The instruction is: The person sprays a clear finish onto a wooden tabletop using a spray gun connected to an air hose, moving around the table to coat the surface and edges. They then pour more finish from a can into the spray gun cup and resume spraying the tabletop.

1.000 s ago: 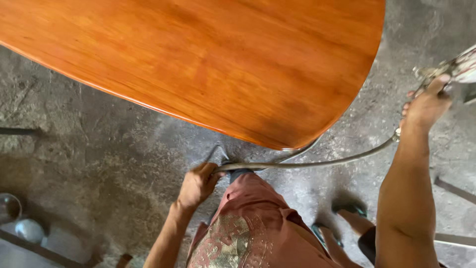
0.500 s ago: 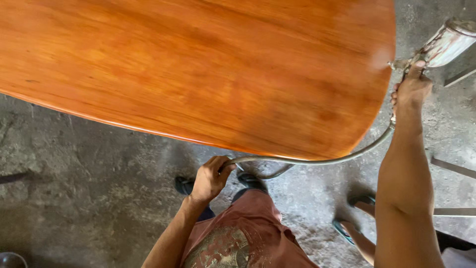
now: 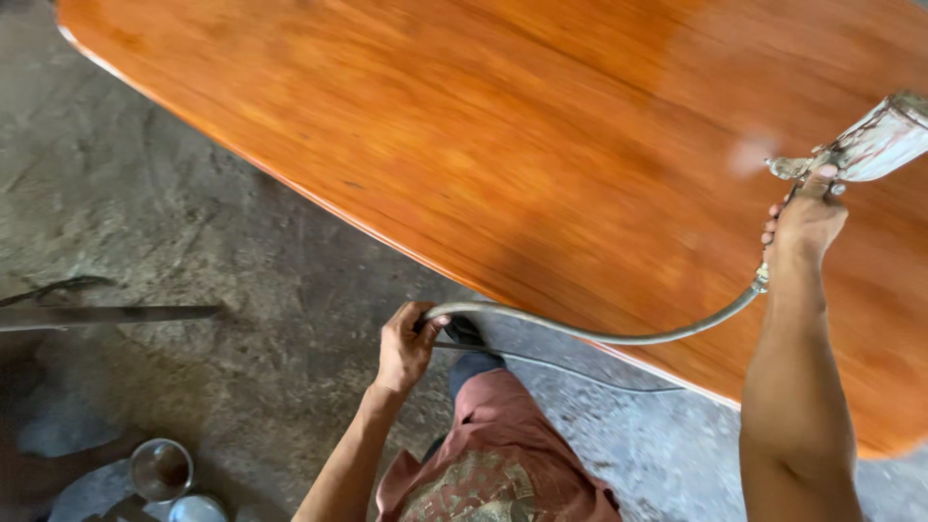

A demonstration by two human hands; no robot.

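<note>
My right hand (image 3: 810,217) is clenched on the spray gun (image 3: 865,150) above the tabletop's (image 3: 503,145) right part; my left hand (image 3: 404,346) grips the hose (image 3: 599,335) beyond its near edge. The hose looks limp and light, the finish probably wet. Bare floor (image 3: 193,242) lies left.

Even, soft daylight; broad pale glare on the glossy tabletop (image 3: 541,145) beyond the fingers. Slight motion blur overall. Floor (image 3: 193,251) below the fingers dim, shadowed.
</note>
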